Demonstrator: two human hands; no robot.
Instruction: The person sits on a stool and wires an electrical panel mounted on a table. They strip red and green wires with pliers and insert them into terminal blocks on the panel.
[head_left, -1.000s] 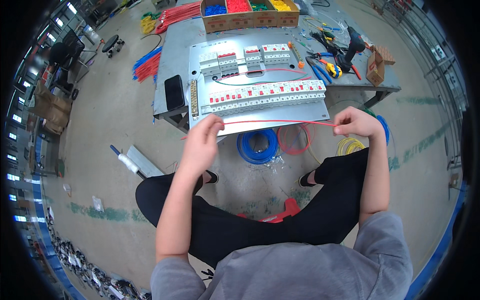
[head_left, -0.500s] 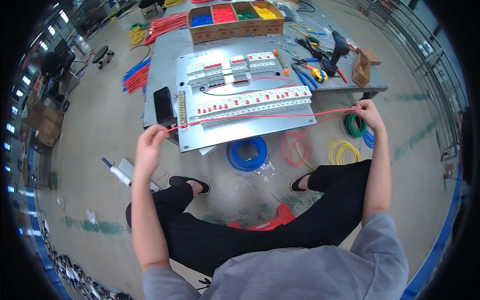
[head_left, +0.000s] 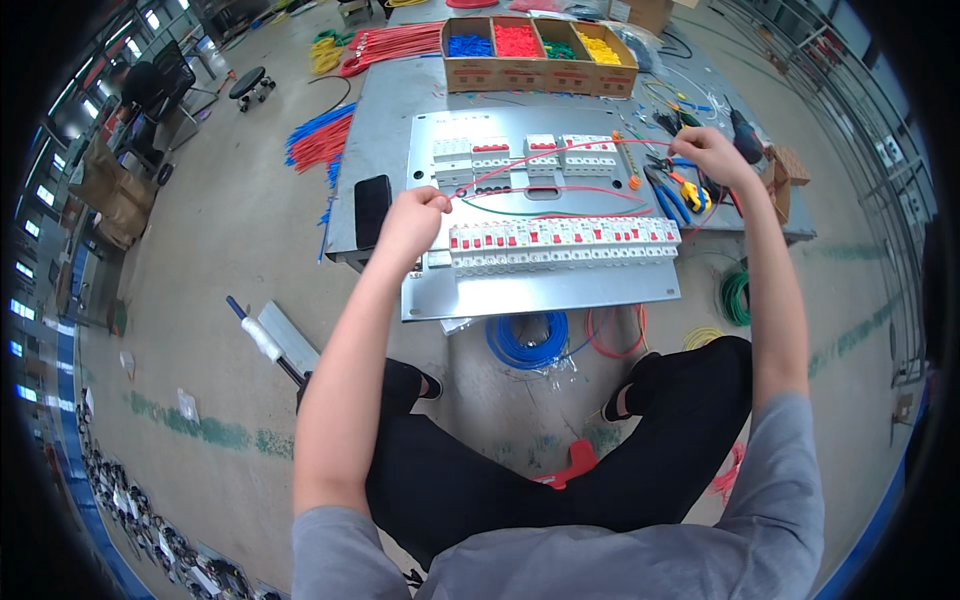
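A thin red wire is stretched between my two hands, above the metal mounting plate. My left hand pinches one end over the plate's left part. Farther right and a little higher, my right hand pinches the wire above the pliers and other tools. On the plate, a long row of white circuit breakers with red switches lies nearer me, and smaller breaker groups stand behind. Between these rows lie another red wire and a green wire.
A cardboard box with blue, red, green and yellow small parts stands at the back. Left of the plate lies a phone. Blue-handled pliers, a yellow tape measure and a drill lie right. Below is a blue wire coil.
Both hands have moved forward, carrying the red wire from the plate's near edge to over the rear breakers. My left hand also moved right. The view has shifted.
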